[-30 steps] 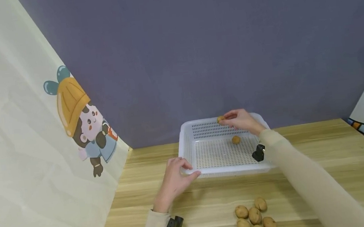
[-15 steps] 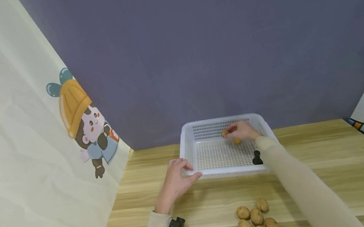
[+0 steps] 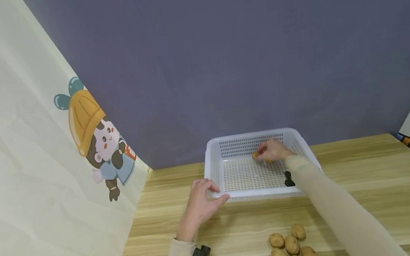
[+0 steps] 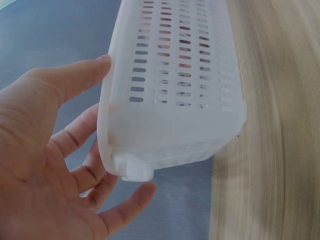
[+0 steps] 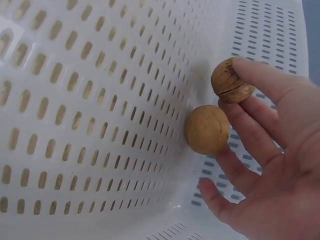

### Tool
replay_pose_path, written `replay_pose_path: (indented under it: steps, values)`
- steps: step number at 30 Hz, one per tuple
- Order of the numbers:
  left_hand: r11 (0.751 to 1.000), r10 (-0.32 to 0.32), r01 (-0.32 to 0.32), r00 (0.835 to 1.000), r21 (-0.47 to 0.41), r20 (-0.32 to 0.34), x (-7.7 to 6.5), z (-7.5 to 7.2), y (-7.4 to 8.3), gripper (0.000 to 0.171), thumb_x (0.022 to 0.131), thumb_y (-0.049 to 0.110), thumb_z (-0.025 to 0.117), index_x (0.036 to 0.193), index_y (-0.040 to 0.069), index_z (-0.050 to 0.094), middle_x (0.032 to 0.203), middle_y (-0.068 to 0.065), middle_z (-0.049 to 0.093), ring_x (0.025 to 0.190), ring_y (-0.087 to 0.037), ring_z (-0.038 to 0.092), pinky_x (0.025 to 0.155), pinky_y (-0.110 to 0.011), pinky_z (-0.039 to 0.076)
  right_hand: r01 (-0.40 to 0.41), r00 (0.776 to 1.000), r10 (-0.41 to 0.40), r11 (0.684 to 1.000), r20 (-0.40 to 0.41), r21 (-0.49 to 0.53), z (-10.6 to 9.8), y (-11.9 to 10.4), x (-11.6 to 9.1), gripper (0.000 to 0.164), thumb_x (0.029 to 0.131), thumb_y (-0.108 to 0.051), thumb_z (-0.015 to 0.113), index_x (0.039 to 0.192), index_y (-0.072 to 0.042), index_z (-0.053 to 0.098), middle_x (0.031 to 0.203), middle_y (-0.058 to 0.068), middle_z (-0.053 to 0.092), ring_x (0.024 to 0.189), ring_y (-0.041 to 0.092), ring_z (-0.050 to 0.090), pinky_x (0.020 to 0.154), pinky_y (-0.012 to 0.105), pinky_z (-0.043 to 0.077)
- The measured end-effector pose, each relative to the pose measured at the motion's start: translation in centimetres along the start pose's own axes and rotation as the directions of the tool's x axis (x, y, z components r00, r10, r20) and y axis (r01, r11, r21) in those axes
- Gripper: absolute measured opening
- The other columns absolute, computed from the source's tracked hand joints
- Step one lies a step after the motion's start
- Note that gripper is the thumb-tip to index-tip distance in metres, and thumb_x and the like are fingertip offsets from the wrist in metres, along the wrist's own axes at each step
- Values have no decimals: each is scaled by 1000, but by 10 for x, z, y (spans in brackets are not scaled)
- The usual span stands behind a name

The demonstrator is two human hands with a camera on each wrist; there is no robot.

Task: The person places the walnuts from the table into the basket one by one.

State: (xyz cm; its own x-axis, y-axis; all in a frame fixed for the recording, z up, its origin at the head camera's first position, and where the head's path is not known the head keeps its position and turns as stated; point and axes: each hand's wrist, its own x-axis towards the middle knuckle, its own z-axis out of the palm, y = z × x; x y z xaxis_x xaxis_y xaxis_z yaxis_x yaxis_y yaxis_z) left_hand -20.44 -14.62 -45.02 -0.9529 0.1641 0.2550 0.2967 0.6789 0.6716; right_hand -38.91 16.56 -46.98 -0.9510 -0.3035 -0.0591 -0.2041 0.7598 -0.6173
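Walnuts [image 3: 292, 245] in the head view lie on the table [image 3: 238, 233], nearer the right sleeve [image 3: 334, 204]. Left wrist: the left hand [image 4: 47, 150] grips the white basket [image 4: 175, 120] at one corner. Right wrist: inside, the right hand [image 5: 285, 140] pinches one walnut [image 5: 226, 80] just beside a loose walnut [image 5: 206, 130].

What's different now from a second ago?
The right hand moved its walnut down, deeper into the basket. Nothing was let go or newly taken. The left hand stayed at the basket's corner, and the pile on the table stayed put.
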Motion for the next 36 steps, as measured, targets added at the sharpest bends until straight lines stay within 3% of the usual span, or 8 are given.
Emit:
replay_pose_path:
  steps: [9,17,21,27,36]
  values:
    - [1000,1,-1,1000,12,0,1,2,1,29,84,33,90,87,19,64,113,-4,71,127,-28,51,108,-55,47,-13,999,15,999,44,-36,0,3,-3,51,93,-35,82,128,0,72,125,20,73,111,35,70,93,50,59]
    - [1000,2,-2,1000,13,4,1,1,1,28,84,34,89,87,19,65,112,-3,70,127,-28,51,108,-53,47,5,998,-4,1000,70,-10,-11,-11,-9,70,95,-38,78,146,5,56,149,26,60,138,45,57,115,58,48]
    - [1000,-2,2,1000,10,1,1,1,0,28,84,34,89,87,20,65,113,-3,71,127,-28,51,108,-53,46,72,993,-72,997,89,4,-22,-21,-17,69,98,-37,74,150,5,53,152,27,57,140,47,55,115,60,46]
    - [1000,-2,2,1000,1,14,2,4,0,28,84,35,89,88,20,65,114,-4,71,128,-28,51,109,-54,46,202,978,-200,978,55,-43,-39,-30,-35,57,101,-33,69,143,4,61,143,27,65,132,47,60,110,61,50]
    - [1000,-14,14,1000,7,3,0,1,0,30,83,34,90,87,19,64,116,-6,71,129,-30,51,109,-57,47,265,963,-267,962,25,58,-71,-53,-68,46,104,-30,69,141,-2,65,138,21,70,126,41,67,104,58,55]
